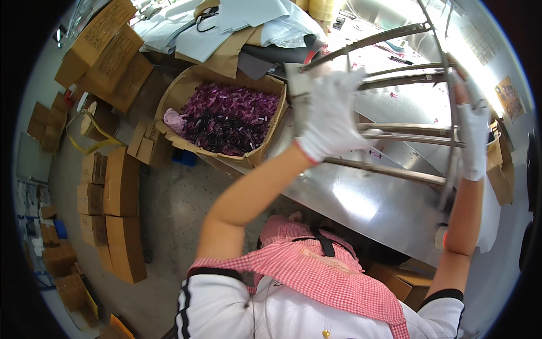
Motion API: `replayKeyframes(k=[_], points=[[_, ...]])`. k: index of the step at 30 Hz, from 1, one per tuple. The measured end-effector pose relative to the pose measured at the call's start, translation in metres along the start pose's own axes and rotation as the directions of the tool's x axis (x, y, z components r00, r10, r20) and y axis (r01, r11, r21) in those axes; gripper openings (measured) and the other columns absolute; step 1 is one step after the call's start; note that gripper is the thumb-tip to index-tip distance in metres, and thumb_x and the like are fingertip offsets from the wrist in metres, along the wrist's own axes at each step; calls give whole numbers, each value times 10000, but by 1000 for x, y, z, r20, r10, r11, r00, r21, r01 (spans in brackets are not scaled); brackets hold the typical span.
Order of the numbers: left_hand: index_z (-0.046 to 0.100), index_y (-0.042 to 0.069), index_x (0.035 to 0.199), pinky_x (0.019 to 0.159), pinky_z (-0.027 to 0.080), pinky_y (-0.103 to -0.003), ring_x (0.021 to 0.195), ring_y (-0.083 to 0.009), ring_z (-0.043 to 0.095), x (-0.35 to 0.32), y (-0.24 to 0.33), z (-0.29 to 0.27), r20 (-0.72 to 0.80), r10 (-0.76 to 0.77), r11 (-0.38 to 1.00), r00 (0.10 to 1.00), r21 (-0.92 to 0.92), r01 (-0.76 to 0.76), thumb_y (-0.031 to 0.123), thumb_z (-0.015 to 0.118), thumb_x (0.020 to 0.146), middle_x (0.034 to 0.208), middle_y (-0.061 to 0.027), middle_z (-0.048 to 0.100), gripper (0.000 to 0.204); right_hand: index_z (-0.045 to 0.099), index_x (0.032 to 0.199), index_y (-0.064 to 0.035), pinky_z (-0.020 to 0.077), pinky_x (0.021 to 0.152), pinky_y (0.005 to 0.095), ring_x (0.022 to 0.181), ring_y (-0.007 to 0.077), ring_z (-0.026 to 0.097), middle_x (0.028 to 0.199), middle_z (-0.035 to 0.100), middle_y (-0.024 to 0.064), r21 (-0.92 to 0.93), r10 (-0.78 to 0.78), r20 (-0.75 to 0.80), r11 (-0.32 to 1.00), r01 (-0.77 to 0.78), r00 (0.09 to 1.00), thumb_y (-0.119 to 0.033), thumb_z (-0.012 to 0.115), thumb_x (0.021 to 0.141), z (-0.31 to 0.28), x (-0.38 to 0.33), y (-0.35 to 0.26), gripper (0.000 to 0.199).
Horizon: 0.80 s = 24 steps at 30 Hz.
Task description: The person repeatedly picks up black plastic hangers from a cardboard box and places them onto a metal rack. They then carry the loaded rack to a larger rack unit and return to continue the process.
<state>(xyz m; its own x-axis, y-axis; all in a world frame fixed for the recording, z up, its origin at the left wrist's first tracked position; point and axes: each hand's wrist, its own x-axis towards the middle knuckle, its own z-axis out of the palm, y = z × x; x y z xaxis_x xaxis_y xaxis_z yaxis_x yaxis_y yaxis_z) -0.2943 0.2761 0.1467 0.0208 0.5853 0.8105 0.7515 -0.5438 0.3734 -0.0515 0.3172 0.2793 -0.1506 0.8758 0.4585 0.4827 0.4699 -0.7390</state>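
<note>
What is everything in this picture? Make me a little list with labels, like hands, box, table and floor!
left hand: in a white glove, gripping the left side of a metal rack
right hand: in a white glove, gripping the rack's right upright
metal rack: bare rails, held above the table
table: shiny steel
open box: cardboard, full of small purple and black pieces, on the table's left end
floor: speckled, with stacked cardboard boxes along the left
clothes: red checked apron over a white top
</note>
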Motion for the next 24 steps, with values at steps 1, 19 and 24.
replayKeyframes(k=[1,19,24], points=[[364,30,1440,1072,342,-485,1217,-356,419,2,10,21,-70,-49,997,996,-66,44,385,885,539,1236,-173,447,1100,654,1313,-46,496,786,194,884,59,645,1034,728,27,-49,44,-82,998,-48,996,-263,649,979,-6,7,-13,398],[290,-39,1446,1043,364,-482,1197,-372,398,-6,23,154,-253,-341,923,905,-273,271,210,856,585,1276,-222,385,1061,714,1227,-85,477,639,163,725,1,583,881,692,-34,-41,-55,235,997,66,971,-194,636,988,-4,67,14,274],[260,-20,1478,1040,374,-466,1201,-370,390,2,17,150,-210,-436,876,875,-322,359,201,832,586,1250,-231,385,1082,697,1217,-92,516,752,245,784,71,637,927,720,21,-216,-208,240,941,261,948,-222,631,975,29,89,4,283]])
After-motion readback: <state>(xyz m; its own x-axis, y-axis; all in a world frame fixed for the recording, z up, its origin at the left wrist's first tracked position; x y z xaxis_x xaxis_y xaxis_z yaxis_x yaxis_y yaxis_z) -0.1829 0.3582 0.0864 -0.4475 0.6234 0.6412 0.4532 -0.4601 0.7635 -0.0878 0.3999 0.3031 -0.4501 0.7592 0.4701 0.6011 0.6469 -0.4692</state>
